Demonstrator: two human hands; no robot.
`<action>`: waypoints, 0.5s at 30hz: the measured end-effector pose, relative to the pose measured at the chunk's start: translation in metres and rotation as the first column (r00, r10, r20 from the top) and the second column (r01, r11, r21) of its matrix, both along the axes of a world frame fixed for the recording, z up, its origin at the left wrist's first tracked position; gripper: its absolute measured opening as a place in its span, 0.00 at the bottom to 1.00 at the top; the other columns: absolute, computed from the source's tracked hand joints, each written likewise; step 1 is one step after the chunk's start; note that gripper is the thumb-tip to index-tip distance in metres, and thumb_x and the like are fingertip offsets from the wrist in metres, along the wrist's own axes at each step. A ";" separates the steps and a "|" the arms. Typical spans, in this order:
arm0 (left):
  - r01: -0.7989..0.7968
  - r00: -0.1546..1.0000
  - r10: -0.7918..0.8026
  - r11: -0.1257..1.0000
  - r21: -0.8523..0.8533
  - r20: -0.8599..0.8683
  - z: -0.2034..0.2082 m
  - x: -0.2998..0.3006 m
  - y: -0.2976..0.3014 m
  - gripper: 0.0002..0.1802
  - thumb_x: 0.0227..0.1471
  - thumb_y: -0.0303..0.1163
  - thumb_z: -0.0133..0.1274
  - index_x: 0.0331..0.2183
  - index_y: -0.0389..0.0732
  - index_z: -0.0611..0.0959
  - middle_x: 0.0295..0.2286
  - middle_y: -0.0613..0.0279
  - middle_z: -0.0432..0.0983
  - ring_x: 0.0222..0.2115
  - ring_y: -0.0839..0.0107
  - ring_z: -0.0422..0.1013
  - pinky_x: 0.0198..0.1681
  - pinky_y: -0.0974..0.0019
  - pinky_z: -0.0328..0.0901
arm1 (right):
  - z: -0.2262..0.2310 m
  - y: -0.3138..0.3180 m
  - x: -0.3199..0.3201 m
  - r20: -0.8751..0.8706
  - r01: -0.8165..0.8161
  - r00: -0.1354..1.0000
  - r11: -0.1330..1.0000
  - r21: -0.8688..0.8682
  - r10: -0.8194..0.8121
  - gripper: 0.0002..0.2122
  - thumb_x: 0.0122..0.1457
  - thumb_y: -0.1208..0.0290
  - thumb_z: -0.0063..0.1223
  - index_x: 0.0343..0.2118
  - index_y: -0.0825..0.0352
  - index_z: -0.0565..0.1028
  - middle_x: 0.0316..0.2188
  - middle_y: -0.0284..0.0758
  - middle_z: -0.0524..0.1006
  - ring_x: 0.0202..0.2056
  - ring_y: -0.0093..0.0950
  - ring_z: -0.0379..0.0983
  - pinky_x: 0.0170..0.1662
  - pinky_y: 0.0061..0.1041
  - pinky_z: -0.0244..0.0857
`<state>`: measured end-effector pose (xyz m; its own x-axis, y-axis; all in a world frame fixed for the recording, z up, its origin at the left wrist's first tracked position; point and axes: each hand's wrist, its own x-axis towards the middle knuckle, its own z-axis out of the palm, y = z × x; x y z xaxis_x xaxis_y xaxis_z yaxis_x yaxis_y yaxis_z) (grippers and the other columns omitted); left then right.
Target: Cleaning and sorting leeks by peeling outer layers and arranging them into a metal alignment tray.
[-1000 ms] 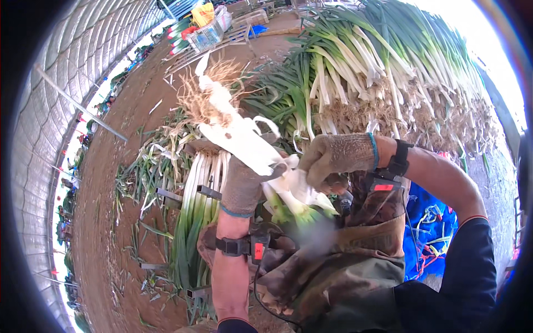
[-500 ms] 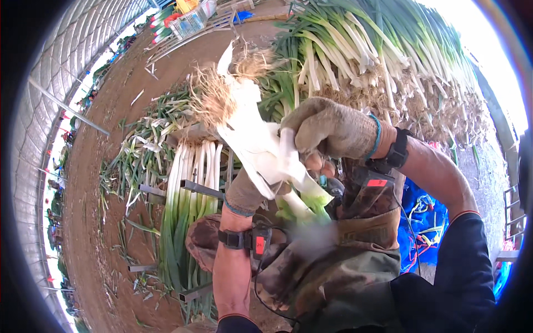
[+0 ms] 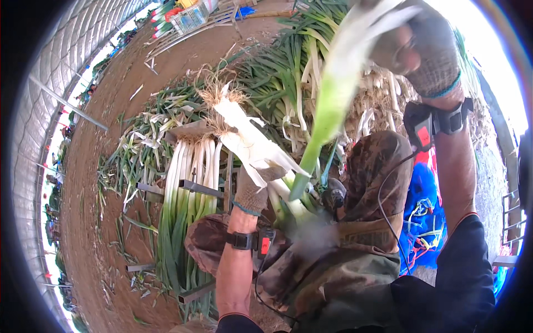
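Left hand: my fingers are clamped around the held leeks, in the middle, with their roots toward the far side.
Right hand: high at the far right, a little blurred; my fingers are closed on a leaf, whose green tip hangs just beside the held leeks.
Rack: at left, it carries a leek row.
Pile: more leeks, far side.

Right hand has swung up, well apart from left hand; long white-and-green leaf now trails down from its grip.
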<state>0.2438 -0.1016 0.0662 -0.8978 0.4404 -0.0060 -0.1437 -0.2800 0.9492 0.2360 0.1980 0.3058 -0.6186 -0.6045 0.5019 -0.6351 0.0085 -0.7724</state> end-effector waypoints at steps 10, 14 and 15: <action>-0.323 0.866 0.055 0.820 -0.472 -0.497 0.014 0.001 0.022 0.21 0.47 0.32 0.68 0.43 0.34 0.84 0.36 0.58 0.84 0.36 0.70 0.78 0.41 0.66 0.73 | -0.094 -0.095 0.044 -0.435 0.484 0.875 0.361 0.797 -0.213 0.49 0.51 0.47 0.63 0.69 0.71 0.50 0.30 0.43 0.80 0.23 0.36 0.79 0.24 0.39 0.72; -0.217 0.961 0.160 0.941 -0.259 -0.226 -0.020 0.000 0.007 0.22 0.49 0.32 0.67 0.43 0.30 0.81 0.38 0.58 0.82 0.38 0.73 0.77 0.41 0.67 0.71 | -0.117 -0.120 0.045 -0.572 0.597 0.789 0.499 0.628 -0.224 0.43 0.55 0.56 0.60 0.68 0.70 0.52 0.28 0.41 0.78 0.21 0.36 0.78 0.21 0.36 0.70; -0.290 0.946 0.240 0.926 -0.243 -0.216 -0.040 0.000 0.016 0.23 0.48 0.30 0.68 0.44 0.30 0.81 0.38 0.57 0.82 0.38 0.72 0.76 0.42 0.66 0.72 | -0.129 -0.113 0.042 -0.618 0.628 0.754 0.521 0.578 -0.222 0.37 0.55 0.60 0.58 0.65 0.68 0.57 0.29 0.40 0.78 0.22 0.36 0.79 0.22 0.36 0.71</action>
<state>0.2436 -0.0852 0.0267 -0.9783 0.1903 0.0816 0.0801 -0.0157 0.9967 0.2778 0.0846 0.1773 -0.7487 -0.5912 0.2999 -0.6231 0.7820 -0.0140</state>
